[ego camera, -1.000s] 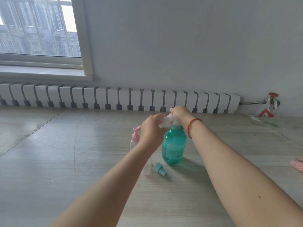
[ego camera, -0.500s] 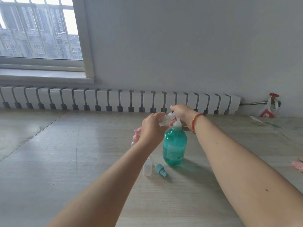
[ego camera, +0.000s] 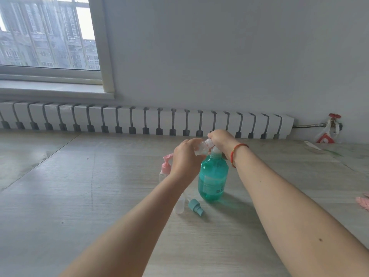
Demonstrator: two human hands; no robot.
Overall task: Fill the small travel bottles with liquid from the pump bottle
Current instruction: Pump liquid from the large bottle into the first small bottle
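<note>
The left hand grips a clear travel bottle tilted, mouth toward the pump bottle standing upright. The right hand clasps its pump. Wooden table, radiator behind.

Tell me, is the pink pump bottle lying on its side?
No, the pink pump bottle stands upright on the floor, just left of the left hand.

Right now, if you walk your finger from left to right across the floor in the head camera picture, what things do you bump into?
Pink-pump travel bottle → teal cap lying on its side → green pump bottle → red bracelet → red valve by the wall.
</note>
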